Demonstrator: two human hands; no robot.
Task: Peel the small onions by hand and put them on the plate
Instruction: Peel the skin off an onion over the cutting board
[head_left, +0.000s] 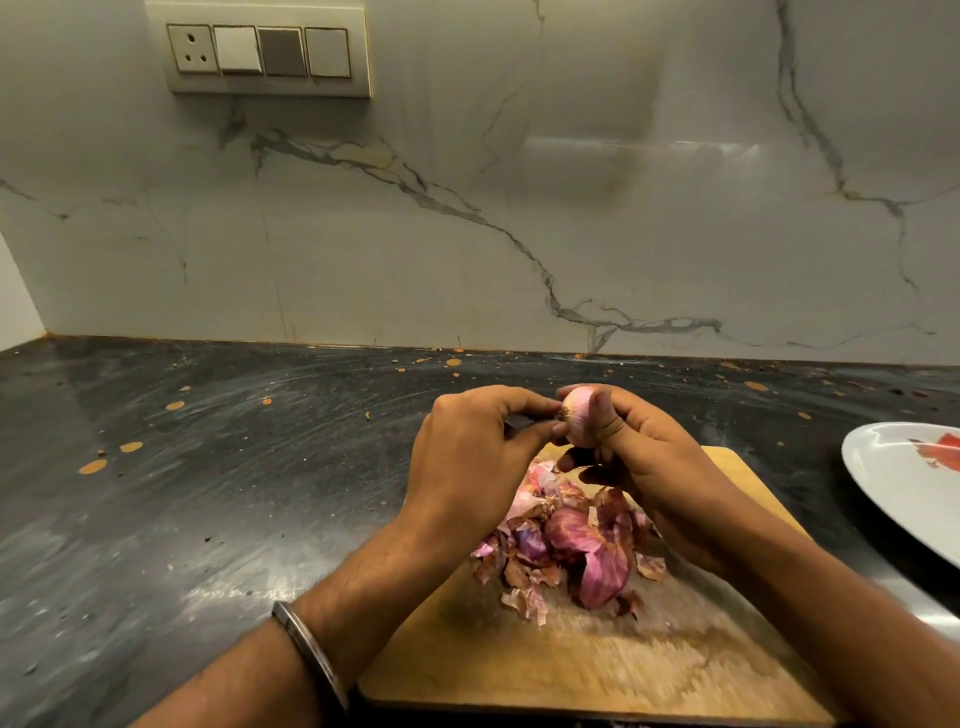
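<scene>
A small pink onion (577, 415) is held up above the far end of a wooden cutting board (571, 660). My right hand (649, 467) grips it from the right, thumb across its front. My left hand (467, 457) pinches at the onion's root end with thumb and fingertips. A pile of purple and brown onion skins (576, 551) lies on the board below my hands. The white plate (883, 499) sits at the right edge of the view, partly cut off, with a red mark on it.
The board lies on a dark stone counter (208, 467) speckled with orange spots. A marble-patterned wall (519, 208) with a switch panel (265, 49) stands behind. A metal bangle (306, 649) is on my left wrist.
</scene>
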